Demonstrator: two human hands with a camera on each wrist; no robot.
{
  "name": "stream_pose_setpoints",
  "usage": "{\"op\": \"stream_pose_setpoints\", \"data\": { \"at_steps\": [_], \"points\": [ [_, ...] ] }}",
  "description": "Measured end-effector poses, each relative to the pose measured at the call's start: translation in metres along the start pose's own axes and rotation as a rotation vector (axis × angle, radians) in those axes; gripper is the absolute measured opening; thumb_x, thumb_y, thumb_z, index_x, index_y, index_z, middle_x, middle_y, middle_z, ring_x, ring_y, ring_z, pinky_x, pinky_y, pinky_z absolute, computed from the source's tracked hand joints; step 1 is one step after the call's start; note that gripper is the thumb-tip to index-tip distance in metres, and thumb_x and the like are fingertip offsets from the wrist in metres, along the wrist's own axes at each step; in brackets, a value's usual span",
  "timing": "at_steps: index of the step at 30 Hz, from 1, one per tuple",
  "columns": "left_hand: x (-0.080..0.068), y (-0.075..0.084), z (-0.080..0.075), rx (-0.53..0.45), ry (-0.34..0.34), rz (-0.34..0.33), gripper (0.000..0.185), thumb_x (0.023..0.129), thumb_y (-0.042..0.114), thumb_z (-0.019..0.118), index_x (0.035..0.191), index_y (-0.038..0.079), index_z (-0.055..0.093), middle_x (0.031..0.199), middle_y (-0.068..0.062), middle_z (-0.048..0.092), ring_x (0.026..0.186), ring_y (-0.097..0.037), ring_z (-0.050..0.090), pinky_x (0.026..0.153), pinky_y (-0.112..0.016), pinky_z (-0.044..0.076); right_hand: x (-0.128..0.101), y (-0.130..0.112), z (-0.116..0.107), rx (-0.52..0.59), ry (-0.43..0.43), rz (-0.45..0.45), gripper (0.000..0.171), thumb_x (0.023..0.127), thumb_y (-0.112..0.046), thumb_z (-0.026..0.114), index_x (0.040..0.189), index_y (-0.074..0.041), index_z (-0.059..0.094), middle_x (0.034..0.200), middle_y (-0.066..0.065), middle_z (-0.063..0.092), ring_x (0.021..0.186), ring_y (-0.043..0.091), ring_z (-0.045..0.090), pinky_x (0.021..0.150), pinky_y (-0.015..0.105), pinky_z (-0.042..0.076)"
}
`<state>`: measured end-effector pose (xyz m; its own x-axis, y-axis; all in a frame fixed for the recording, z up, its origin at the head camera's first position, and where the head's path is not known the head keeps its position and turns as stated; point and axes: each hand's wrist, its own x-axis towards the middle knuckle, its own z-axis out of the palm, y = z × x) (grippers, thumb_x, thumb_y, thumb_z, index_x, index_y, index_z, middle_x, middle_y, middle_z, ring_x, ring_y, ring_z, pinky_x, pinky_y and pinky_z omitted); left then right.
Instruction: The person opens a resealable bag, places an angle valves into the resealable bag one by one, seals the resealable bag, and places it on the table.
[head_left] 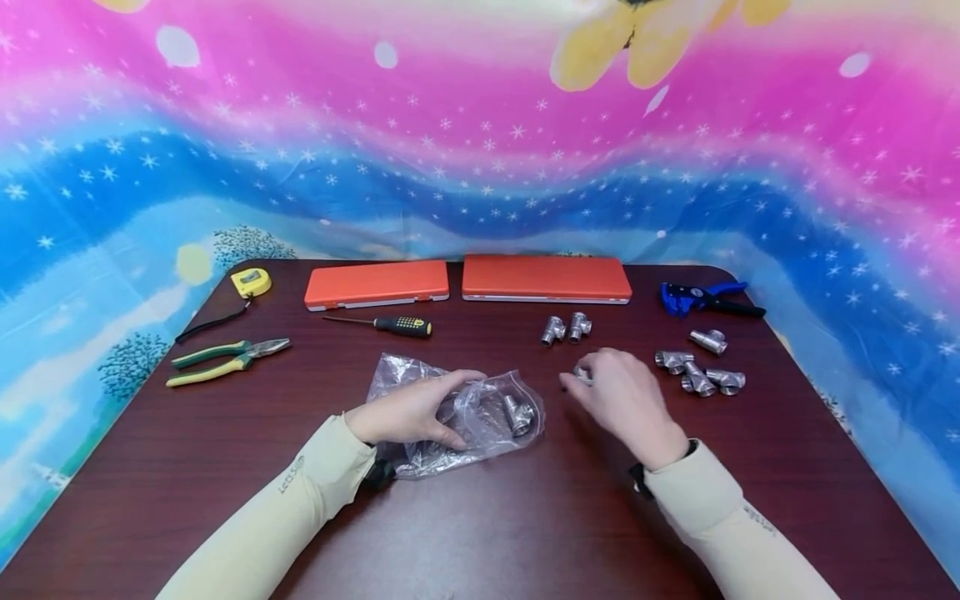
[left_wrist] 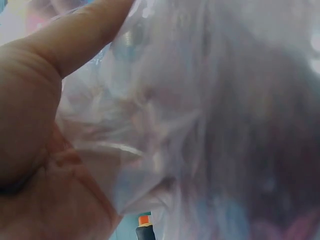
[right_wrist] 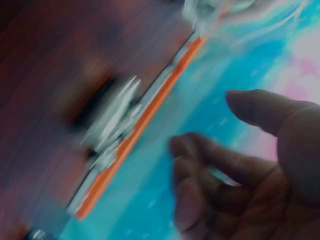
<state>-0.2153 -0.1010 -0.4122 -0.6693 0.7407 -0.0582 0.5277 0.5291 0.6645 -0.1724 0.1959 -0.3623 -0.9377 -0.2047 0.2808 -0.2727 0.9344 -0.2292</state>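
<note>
A clear plastic bag (head_left: 420, 454) lies crumpled mid-table, with a silvery metal tee fitting (head_left: 518, 415) visible at its right end. My left hand (head_left: 416, 412) holds the bag, thumb and forefinger spread around it; in the left wrist view, film fills the space beside the hand (left_wrist: 35, 115). Right of the bag, my right hand (head_left: 622, 404) is over the table beside another metal fitting (head_left: 582, 375), partly hidden by the fingers. In the right wrist view, the hand (right_wrist: 240, 175) has loosely bent fingers, thumb apart, and nothing between them; blurred metal fittings (right_wrist: 112, 125) appear beyond.
Two tee fittings (head_left: 566, 328) stand behind my right hand, and several more (head_left: 699, 381) lie to its right. Orange cases (head_left: 547, 279), a screwdriver (head_left: 403, 326), pliers (head_left: 225, 361), a yellow tape measure (head_left: 251, 283) and a blue-black hand tool (head_left: 708, 298) lie farther out.
</note>
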Motion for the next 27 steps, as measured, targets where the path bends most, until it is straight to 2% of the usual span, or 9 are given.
{"op": "stream_pose_setpoints", "data": {
  "at_steps": [4, 6, 8, 12, 19, 24, 27],
  "points": [
    [-0.002, 0.0, -0.001, -0.005, 0.002, -0.006, 0.094, 0.077, 0.027, 0.088, 0.153, 0.019, 0.034, 0.147, -0.003, 0.047, 0.132, -0.017, 0.046, 0.104, -0.039, 0.042, 0.003, 0.023, 0.003, -0.033, -0.13, 0.207, 0.05, 0.09, -0.045, 0.07, 0.058, -0.008, 0.062, 0.051, 0.006, 0.051, 0.051, 0.023, 0.052, 0.045, 0.036, 0.04],
    [-0.003, 0.0, -0.001, -0.001, 0.004, -0.003, 0.093, 0.077, 0.027, 0.088, 0.153, 0.019, 0.034, 0.147, -0.003, 0.047, 0.132, -0.017, 0.046, 0.105, -0.039, 0.041, 0.005, 0.028, 0.007, -0.033, -0.189, 0.27, 0.057, 0.088, -0.053, 0.07, 0.055, -0.009, 0.055, 0.05, 0.006, 0.048, 0.048, 0.022, 0.049, 0.044, 0.034, 0.037],
    [-0.003, 0.0, -0.001, 0.004, 0.008, -0.001, 0.093, 0.076, 0.027, 0.088, 0.152, 0.019, 0.034, 0.147, -0.003, 0.047, 0.132, -0.017, 0.046, 0.105, -0.039, 0.041, 0.007, 0.029, 0.012, -0.025, -0.228, 0.307, 0.058, 0.084, -0.058, 0.071, 0.057, -0.009, 0.055, 0.052, 0.007, 0.049, 0.049, 0.022, 0.049, 0.044, 0.033, 0.038],
    [-0.002, 0.0, 0.001, 0.016, 0.011, 0.007, 0.093, 0.076, 0.028, 0.088, 0.152, 0.019, 0.035, 0.147, -0.003, 0.048, 0.131, -0.017, 0.047, 0.105, -0.039, 0.041, 0.013, 0.029, 0.02, -0.008, -0.248, 0.328, 0.058, 0.081, -0.06, 0.074, 0.061, -0.008, 0.058, 0.056, 0.009, 0.051, 0.052, 0.024, 0.051, 0.046, 0.035, 0.041],
    [0.0, -0.001, 0.002, 0.025, 0.007, 0.017, 0.092, 0.077, 0.029, 0.088, 0.152, 0.018, 0.036, 0.147, -0.002, 0.047, 0.131, -0.016, 0.046, 0.105, -0.038, 0.041, 0.021, 0.027, 0.028, -0.027, -0.263, 0.333, 0.053, 0.083, -0.053, 0.075, 0.075, -0.002, 0.064, 0.065, 0.01, 0.057, 0.059, 0.025, 0.056, 0.053, 0.039, 0.049],
    [0.002, 0.0, 0.002, 0.03, 0.006, 0.01, 0.092, 0.077, 0.03, 0.088, 0.152, 0.018, 0.036, 0.147, -0.003, 0.048, 0.131, -0.017, 0.047, 0.105, -0.038, 0.041, 0.025, 0.019, 0.032, -0.047, -0.253, 0.337, 0.059, 0.079, -0.062, 0.075, 0.063, -0.007, 0.059, 0.059, 0.009, 0.054, 0.056, 0.026, 0.055, 0.049, 0.038, 0.047],
    [0.002, 0.0, 0.002, 0.03, 0.006, 0.009, 0.091, 0.077, 0.03, 0.087, 0.152, 0.018, 0.036, 0.147, -0.004, 0.048, 0.132, -0.018, 0.047, 0.104, -0.039, 0.041, 0.028, 0.015, 0.034, -0.045, -0.246, 0.329, 0.057, 0.08, -0.059, 0.075, 0.058, -0.009, 0.057, 0.057, 0.008, 0.052, 0.056, 0.026, 0.055, 0.049, 0.038, 0.047]
  ]
}}
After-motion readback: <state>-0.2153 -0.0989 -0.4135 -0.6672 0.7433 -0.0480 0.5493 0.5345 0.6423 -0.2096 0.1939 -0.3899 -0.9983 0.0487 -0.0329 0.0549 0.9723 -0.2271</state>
